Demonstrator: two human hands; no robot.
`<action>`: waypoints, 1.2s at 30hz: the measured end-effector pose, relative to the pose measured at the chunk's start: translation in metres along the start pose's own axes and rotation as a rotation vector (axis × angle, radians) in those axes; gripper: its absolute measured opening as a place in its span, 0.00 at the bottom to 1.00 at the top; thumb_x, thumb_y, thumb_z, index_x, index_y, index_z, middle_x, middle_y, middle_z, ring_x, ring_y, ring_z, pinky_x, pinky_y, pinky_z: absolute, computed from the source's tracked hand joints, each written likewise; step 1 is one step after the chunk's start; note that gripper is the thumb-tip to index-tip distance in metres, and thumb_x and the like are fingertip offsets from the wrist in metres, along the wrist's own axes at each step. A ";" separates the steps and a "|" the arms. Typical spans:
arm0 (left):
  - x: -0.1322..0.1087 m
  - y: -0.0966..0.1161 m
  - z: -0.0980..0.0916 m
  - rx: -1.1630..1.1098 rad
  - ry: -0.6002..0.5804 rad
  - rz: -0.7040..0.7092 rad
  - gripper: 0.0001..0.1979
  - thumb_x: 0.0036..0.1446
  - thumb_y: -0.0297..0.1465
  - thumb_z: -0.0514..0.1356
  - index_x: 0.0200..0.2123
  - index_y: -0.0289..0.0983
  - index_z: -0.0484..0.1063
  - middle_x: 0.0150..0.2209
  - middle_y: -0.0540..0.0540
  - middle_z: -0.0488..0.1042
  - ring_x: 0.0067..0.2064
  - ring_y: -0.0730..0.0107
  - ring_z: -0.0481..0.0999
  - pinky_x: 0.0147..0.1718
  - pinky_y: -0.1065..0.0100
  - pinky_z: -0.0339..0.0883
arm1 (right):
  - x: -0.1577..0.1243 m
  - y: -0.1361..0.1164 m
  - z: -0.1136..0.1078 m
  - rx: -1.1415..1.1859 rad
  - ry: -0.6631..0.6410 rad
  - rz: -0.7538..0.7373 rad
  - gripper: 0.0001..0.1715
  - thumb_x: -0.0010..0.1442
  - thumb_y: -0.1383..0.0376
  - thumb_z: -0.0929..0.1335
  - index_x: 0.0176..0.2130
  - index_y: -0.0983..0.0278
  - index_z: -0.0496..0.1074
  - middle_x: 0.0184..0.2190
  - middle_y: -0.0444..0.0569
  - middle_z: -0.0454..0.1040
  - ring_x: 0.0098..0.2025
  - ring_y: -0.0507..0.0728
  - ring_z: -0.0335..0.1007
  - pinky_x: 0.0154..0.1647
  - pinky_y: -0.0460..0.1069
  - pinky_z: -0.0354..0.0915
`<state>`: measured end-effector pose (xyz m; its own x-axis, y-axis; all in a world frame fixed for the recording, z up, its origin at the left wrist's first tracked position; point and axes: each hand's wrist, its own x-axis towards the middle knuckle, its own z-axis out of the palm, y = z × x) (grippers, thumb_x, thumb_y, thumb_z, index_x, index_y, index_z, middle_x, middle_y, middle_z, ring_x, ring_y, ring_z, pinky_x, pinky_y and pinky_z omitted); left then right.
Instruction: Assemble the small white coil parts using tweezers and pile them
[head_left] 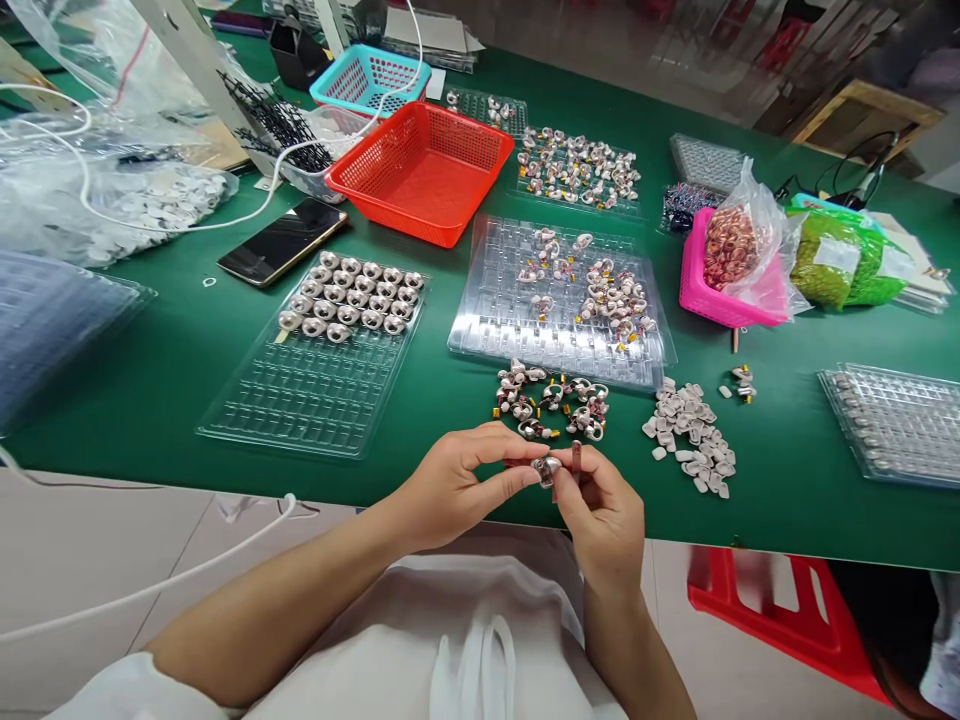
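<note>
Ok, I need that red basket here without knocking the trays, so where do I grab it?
I'd grip the red basket by the rim of its near wall, coming from the front. It stands upright and empty, the rim juts past the sloping wall, and the blue basket crowds its far corner.

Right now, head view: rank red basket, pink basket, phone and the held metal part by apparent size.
1. red basket
2. pink basket and phone: look alike; the bag hides part of the basket, so unranked
3. small metal part
</note>
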<state>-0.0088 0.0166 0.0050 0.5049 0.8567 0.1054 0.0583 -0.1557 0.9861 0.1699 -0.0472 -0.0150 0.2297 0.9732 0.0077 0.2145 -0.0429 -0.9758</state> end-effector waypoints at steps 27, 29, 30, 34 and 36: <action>0.001 0.005 0.002 0.182 0.041 -0.047 0.03 0.58 0.27 0.65 0.37 0.37 0.78 0.34 0.48 0.81 0.35 0.69 0.79 0.38 0.70 0.73 | 0.002 -0.001 -0.006 -0.083 -0.083 -0.074 0.07 0.64 0.65 0.68 0.40 0.59 0.77 0.33 0.46 0.76 0.31 0.53 0.70 0.28 0.46 0.65; 0.002 0.006 0.002 0.161 0.043 -0.060 0.02 0.57 0.28 0.66 0.35 0.36 0.78 0.33 0.48 0.80 0.34 0.70 0.78 0.37 0.72 0.73 | 0.002 -0.001 -0.007 -0.064 -0.125 -0.101 0.07 0.65 0.66 0.68 0.41 0.59 0.78 0.34 0.46 0.76 0.32 0.54 0.71 0.29 0.46 0.65; 0.002 0.006 0.003 0.150 0.041 -0.062 0.02 0.57 0.28 0.66 0.34 0.36 0.78 0.32 0.48 0.80 0.33 0.71 0.78 0.36 0.72 0.72 | 0.001 -0.001 -0.008 -0.055 -0.143 -0.111 0.08 0.65 0.66 0.68 0.42 0.58 0.78 0.35 0.46 0.77 0.32 0.54 0.72 0.29 0.47 0.66; 0.001 0.005 0.003 0.126 0.038 -0.033 0.02 0.56 0.27 0.67 0.34 0.35 0.79 0.31 0.48 0.80 0.32 0.72 0.78 0.35 0.73 0.71 | 0.000 0.000 -0.009 -0.069 -0.110 -0.087 0.08 0.65 0.65 0.68 0.41 0.59 0.78 0.35 0.47 0.77 0.32 0.54 0.72 0.29 0.47 0.66; 0.001 0.004 0.003 0.122 0.034 0.000 0.02 0.56 0.27 0.68 0.34 0.35 0.79 0.31 0.48 0.80 0.33 0.71 0.78 0.35 0.73 0.71 | -0.001 0.001 -0.008 -0.083 -0.071 -0.064 0.07 0.65 0.64 0.68 0.41 0.59 0.78 0.35 0.47 0.78 0.32 0.54 0.72 0.30 0.46 0.67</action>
<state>-0.0056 0.0153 0.0083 0.4757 0.8725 0.1118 0.1640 -0.2129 0.9632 0.1775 -0.0501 -0.0144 0.1456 0.9880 0.0510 0.3054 0.0042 -0.9522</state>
